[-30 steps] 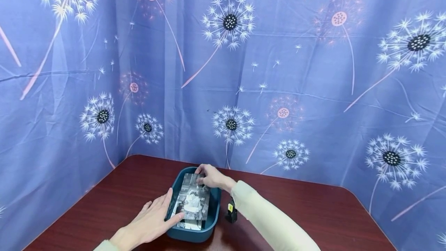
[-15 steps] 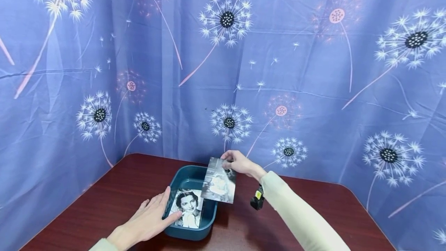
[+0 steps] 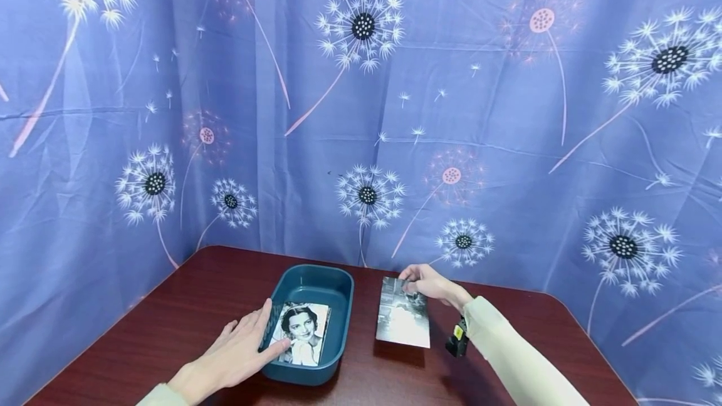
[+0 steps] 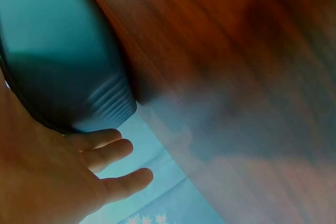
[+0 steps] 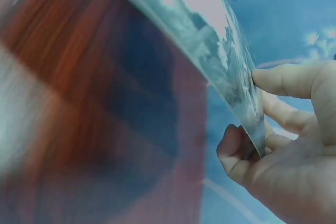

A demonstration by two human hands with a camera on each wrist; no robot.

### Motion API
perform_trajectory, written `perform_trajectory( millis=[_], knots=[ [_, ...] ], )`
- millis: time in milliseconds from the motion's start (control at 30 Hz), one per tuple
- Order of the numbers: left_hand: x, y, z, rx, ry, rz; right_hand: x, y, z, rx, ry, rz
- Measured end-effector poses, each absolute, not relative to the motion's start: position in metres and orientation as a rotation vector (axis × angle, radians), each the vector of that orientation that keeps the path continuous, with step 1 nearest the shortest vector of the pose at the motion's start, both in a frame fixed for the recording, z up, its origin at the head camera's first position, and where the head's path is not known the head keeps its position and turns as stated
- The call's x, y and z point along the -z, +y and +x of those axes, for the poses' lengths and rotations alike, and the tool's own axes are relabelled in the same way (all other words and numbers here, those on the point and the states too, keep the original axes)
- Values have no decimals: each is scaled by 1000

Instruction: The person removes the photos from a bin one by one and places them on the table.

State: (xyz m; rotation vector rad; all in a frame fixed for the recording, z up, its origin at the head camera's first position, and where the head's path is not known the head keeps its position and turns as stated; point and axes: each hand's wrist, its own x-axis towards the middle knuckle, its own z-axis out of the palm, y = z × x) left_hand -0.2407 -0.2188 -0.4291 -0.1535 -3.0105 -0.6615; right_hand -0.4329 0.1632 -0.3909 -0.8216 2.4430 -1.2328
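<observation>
A black-and-white photo print [image 3: 402, 321] with a glossy surface hangs just above the table, to the right of a teal plastic basin [image 3: 345, 331]. My right hand [image 3: 433, 285] pinches it by its far right corner. In the right wrist view, the bent photo print [image 5: 207, 43] sits between the thumb and fingers of my right hand [image 5: 294, 140]. At the basin's left side, my left hand [image 3: 228, 351] rests against the wall with fingers extended and the thumb over the rim. Another photo print [image 3: 307, 331], a portrait of a person, lies inside the basin.
The dark red wooden table [image 3: 366, 387] carries the basin. Behind and to the left hangs a blue curtain [image 3: 496, 111] with a dandelion pattern, close to the table's back edge. A small black device [image 3: 457, 340] is strapped at my right wrist.
My right hand has lifted the upper photo print out of the basin, moved it right and lowered it toward the table. The portrait beneath is uncovered. My left hand has stayed at the basin.
</observation>
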Motion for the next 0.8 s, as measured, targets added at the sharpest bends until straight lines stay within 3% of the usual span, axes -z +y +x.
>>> perform_trajectory(
  millis=[467,800],
  knots=[
    [428,-217,-240,638,-3009,-148,431,181,-429,1100,2621,-903],
    [428,-217,-237,619,-3001,-152,443,176,-420,885,2927,-800]
  ],
)
